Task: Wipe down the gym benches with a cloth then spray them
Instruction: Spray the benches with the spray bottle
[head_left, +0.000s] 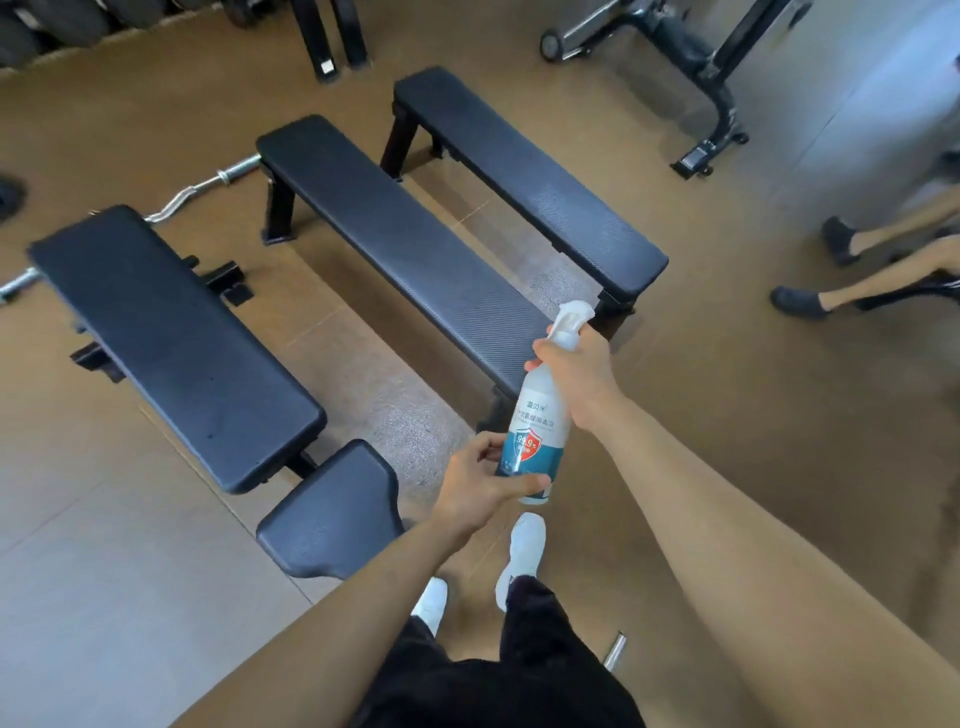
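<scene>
Head view looks down on both bare hands holding a white spray bottle (535, 431) with a blue and red label, over the near end of the middle bench (400, 244). The right hand (579, 374) is wrapped around the bottle's neck just under the white trigger head; the left hand (480, 486) is curled around its base, thumb across the front. Three black padded benches lie side by side on the brown floor: the left bench (171, 343) with a separate seat pad (332, 512) beside the person's white shoes (522, 556), the middle one, and the far bench (524, 176). A curl bar (202, 189) lies behind the benches, and another person's legs (878, 260) reach in at right.
</scene>
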